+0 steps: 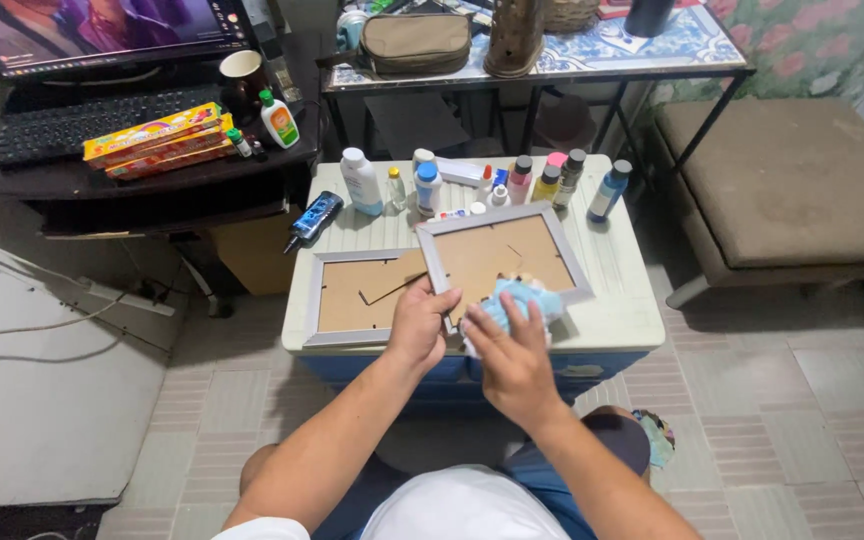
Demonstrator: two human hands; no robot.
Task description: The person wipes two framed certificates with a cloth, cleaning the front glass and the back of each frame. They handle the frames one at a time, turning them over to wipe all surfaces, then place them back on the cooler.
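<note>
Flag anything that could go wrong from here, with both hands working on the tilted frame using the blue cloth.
The right-hand picture frame is propped at a tilt, steadied only by the left hand; pressure from the right hand with the blue cloth might make it slip onto the second frame. The small bottles stand just behind, so a shove could topple them. The dark tube overhangs the white top's edge.

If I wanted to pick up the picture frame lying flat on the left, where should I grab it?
Probably best to take the left frame by its silver rim at the near left corner, coming from the person's side. It lies flat, back up, so pinch the edge there. That corner is bare, while the left hand rests at its right end and the other frame overlaps that side.
</note>
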